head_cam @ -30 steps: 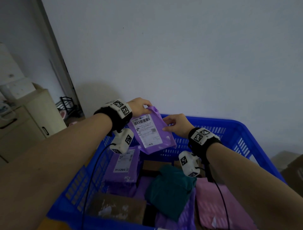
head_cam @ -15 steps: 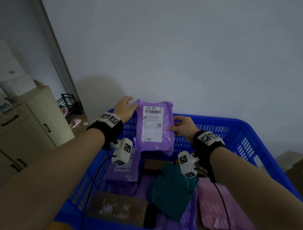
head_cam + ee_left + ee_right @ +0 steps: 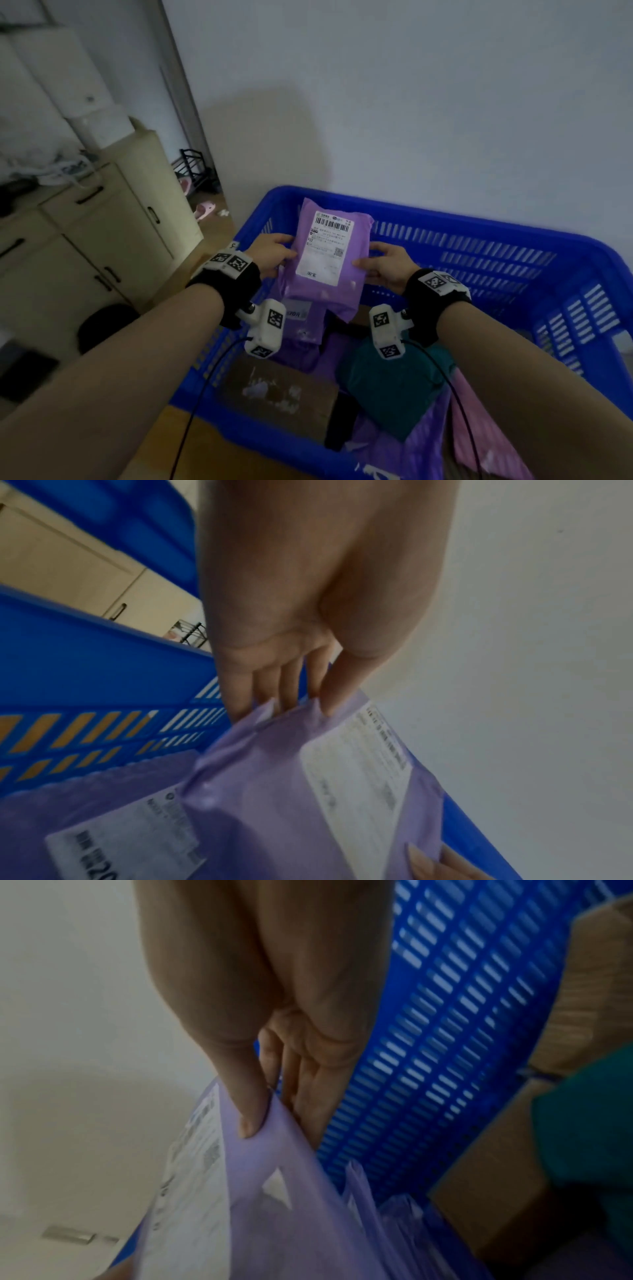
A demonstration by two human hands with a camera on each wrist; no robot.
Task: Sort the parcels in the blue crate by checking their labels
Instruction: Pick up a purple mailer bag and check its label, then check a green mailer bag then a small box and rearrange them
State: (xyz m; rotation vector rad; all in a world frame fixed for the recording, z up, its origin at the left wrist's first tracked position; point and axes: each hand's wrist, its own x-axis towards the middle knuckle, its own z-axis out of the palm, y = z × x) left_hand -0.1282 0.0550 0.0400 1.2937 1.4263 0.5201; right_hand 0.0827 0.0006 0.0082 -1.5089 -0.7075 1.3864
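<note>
Overhead, both hands, left hand (image 3: 274, 251) and right hand (image 3: 385, 265), pinch a purple parcel (image 3: 325, 263) above the blue crate (image 3: 479, 240), beside a teal parcel (image 3: 394, 383), cardboard box (image 3: 284, 390), cream cabinet (image 3: 113, 222) and grey wall (image 3: 411, 102). Left wrist: thumb and fingers (image 3: 267, 685) pinch the edge. Right wrist: the same pinch.

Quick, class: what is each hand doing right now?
Left hand: pinching the purple parcel by its left edge.
Right hand: pinching the same parcel's right edge.

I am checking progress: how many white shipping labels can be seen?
2. One on the held parcel, facing the person; one on the purple parcel below it in the crate. Others may be hidden.
</note>
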